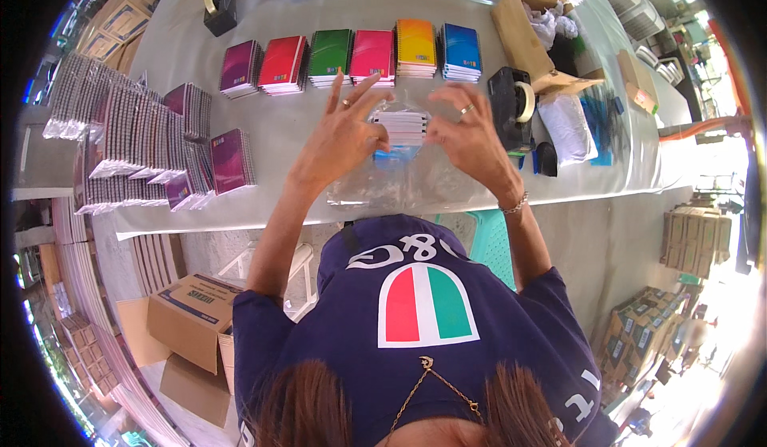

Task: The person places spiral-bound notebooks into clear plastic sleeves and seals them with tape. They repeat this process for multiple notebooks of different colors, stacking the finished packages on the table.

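Note:
A small stack of spiral notebooks [402, 127], page edges up and blue at the near end, sits at the table's middle inside a clear plastic bag [383, 190]. At its left side my left hand [339, 139] pinches the film with thumb and forefinger, the other fingers spread toward the far side. My right hand [471, 134], slightly blurred, curls its fingers at the right side of the bag. Just beyond stands a row of notebook piles: purple [240, 65], red [281, 59], green [331, 53], pink [373, 53], yellow [416, 43] and blue [461, 47].
Wrapped notebook stacks [132, 127] crowd the table's left side. A black tape dispenser [510, 111] stands right of my right hand, another tape dispenser [220, 9] far left. An open carton [531, 43] holds crumpled plastic. An open cardboard box [192, 311] is on the floor at left.

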### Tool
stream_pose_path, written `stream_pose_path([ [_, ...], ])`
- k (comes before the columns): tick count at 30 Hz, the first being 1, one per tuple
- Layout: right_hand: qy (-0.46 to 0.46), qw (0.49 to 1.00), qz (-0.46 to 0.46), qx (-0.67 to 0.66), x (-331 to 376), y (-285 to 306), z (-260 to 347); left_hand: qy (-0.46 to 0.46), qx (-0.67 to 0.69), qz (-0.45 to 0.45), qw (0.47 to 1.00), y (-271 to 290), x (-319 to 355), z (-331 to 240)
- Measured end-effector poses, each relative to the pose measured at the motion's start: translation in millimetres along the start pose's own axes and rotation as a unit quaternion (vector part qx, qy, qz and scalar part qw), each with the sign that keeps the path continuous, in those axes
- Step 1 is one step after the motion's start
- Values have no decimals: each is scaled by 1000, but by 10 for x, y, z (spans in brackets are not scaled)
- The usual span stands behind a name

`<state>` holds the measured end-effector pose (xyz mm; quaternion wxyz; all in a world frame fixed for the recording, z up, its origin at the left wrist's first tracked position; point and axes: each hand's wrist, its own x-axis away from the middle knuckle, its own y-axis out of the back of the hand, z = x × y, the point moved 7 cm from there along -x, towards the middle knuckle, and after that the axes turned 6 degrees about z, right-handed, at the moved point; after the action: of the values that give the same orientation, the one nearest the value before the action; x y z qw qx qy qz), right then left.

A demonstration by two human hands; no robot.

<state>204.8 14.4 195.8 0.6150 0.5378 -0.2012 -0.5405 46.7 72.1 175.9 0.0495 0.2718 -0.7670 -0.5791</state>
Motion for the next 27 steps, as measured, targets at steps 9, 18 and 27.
stream_pose_path([
  [9,-47,995,-47,-72,-427,-153,-351,172,115,-87,974,-162,-265,405],
  [18,-168,970,68,-164,-517,159,-358,188,178,-40,965,386,-381,337],
  [27,-171,952,126,-221,-229,-379,-596,224,318,22,921,141,-319,502],
])
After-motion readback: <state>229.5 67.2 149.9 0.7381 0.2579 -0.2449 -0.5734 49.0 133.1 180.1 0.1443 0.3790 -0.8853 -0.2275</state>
